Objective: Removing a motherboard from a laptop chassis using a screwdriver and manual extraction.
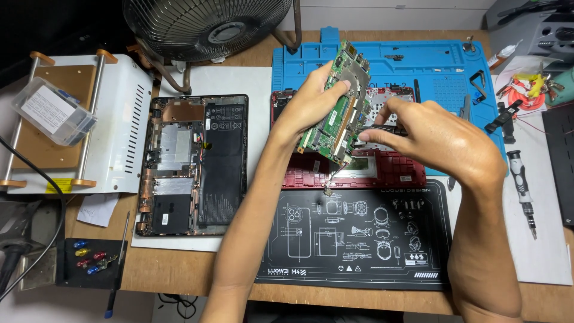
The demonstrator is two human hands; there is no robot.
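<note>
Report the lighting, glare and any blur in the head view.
Head view: even, bright overhead light; soft shadows under the forearms on the black mat; a sheen on the back of the right hand; the green circuit board held by the left hand is sharp; slight blur at the right fingertips; the fan is cropped at the top edge.

fan cut off, red laptop shell partly hidden

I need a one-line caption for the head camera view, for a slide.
Left hand holds a green circuit board above a red laptop shell while right hand pinches a dark module at it.
</note>
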